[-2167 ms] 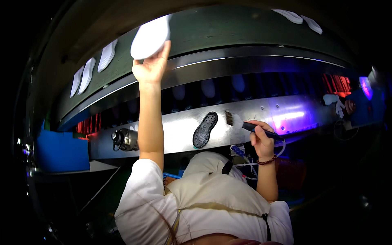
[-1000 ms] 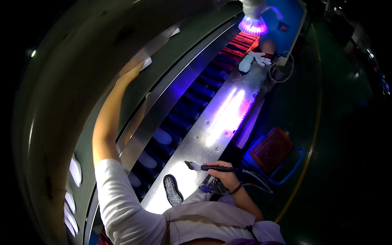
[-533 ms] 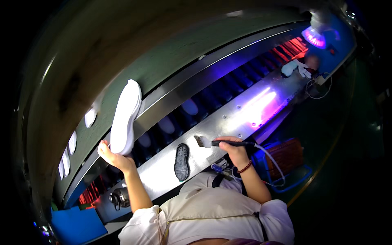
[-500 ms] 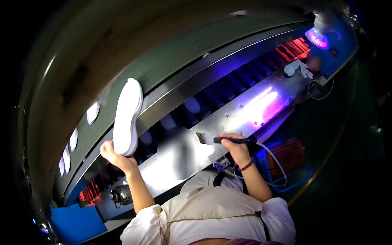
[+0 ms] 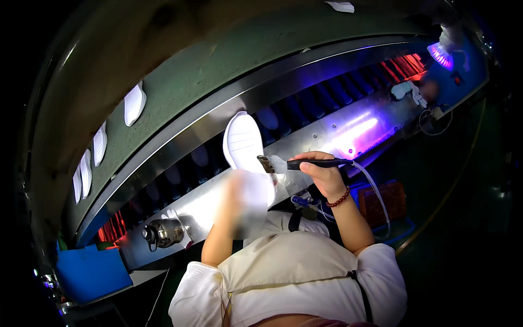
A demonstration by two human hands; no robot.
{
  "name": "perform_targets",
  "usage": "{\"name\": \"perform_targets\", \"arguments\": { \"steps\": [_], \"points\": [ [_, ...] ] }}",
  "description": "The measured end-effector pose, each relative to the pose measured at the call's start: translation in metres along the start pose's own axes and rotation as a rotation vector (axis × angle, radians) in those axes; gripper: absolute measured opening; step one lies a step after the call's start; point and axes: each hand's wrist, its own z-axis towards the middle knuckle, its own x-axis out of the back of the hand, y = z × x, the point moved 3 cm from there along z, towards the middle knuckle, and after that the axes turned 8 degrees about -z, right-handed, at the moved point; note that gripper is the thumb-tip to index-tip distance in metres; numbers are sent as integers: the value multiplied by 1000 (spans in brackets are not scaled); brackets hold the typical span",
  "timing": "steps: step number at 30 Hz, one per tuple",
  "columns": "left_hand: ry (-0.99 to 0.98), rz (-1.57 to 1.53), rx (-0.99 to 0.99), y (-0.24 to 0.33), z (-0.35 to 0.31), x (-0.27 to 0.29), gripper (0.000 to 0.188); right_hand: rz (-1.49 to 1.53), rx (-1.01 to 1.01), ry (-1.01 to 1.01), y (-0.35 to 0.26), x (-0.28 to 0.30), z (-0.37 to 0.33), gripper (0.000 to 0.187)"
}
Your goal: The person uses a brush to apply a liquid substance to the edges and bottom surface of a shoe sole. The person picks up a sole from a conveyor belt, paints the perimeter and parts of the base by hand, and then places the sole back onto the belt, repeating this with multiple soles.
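A white shoe sole [image 5: 243, 143] stands slanted in front of me, its grooved inner side facing up. My left hand [image 5: 231, 197] grips its near end; a blur covers part of that hand and of the sole. My right hand [image 5: 326, 175] is closed around the black handle of a brush [image 5: 313, 163], which trails a pale hose. The brush's dark bristles reach the sole's right edge; whether they touch it I cannot tell.
Several white soles [image 5: 134, 103] lie on the green conveyor belt [image 5: 180, 87] beyond a metal rail. A dark bottle [image 5: 165, 233] stands on the metal ledge at left. White gloves [image 5: 408, 91] and a glowing lamp [image 5: 440, 55] are at far right.
My left hand has brought the sole from over the conveyor's edge, rightward and nearer, beside the brush. My right hand has risen slightly. The soles on the belt have shifted.
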Motion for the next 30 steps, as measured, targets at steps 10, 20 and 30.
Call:
{"name": "perform_targets", "arguments": {
  "steps": [10, 20, 30],
  "points": [
    [-457, 182, -91, -8, 30, -23, 84, -49, 23, 42, -8, 1, 22, 21],
    [-272, -491, -66, -30, 52, -34, 84, -506, 103, 87, -22, -20, 46, 20],
    [-133, -461, -146, -12, 45, 12, 87, -1028, 278, -532, -19, -34, -15, 17]
  ]
}}
